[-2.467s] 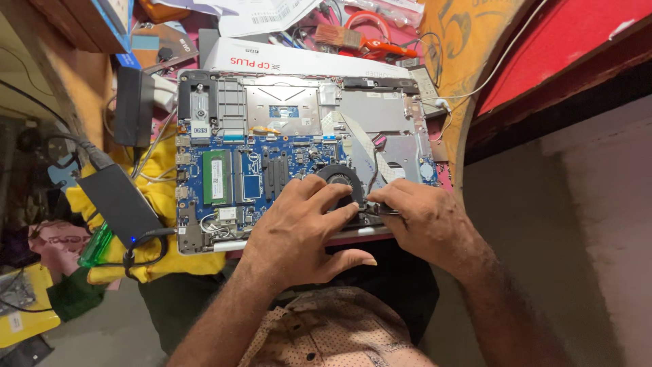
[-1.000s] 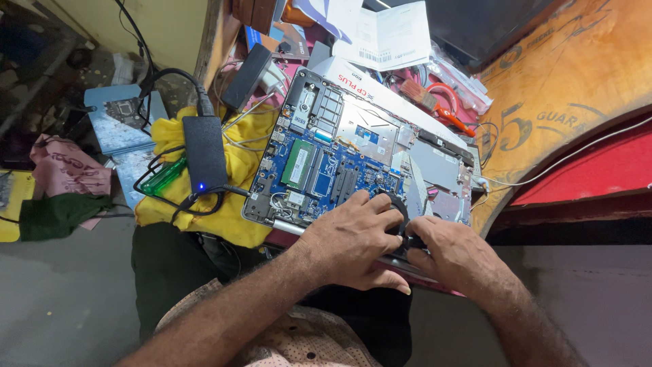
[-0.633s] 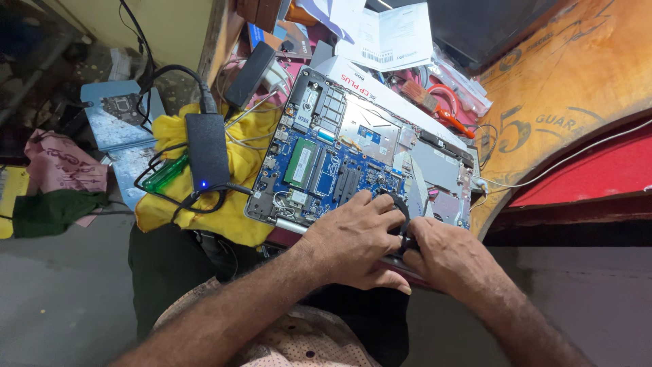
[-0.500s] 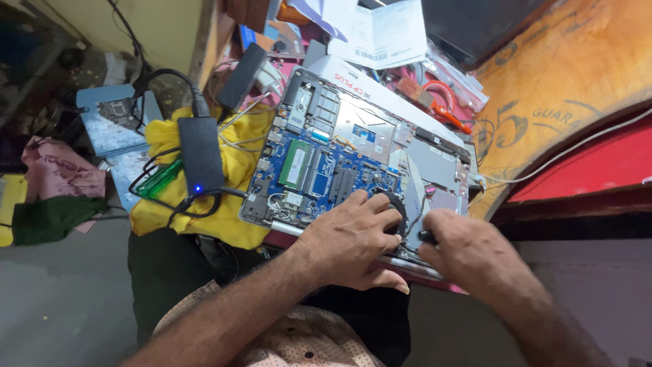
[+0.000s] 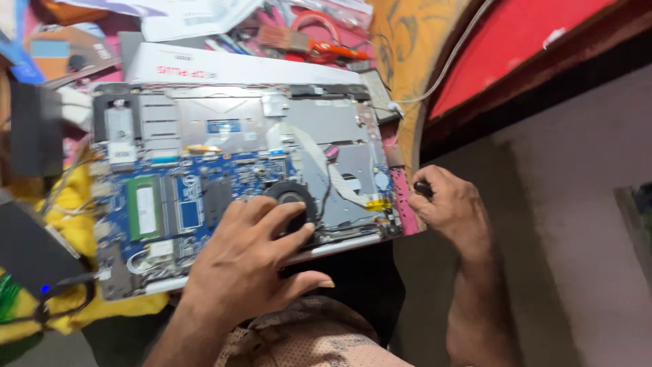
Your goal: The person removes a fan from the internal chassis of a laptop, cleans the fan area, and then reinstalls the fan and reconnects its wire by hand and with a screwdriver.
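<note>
A long white cardboard box is seen behind the work area, with white papers and red cables beyond it. A yellow cloth is spread at left, on which a black power adapter rests.

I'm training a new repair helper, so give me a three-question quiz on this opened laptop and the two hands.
1. True or false: the left hand rests on the laptop, fingers by the round black fan.
2. Where is the right hand?
A. on the green memory stick
B. off the laptop's right edge, closed round a small dark object
C. on the white box
3. Fill in: the green memory stick sits to the ____ of the fan in the picture.

Key: 1 true. 2 B; the small dark object is too hidden to identify. 3 left.
</note>
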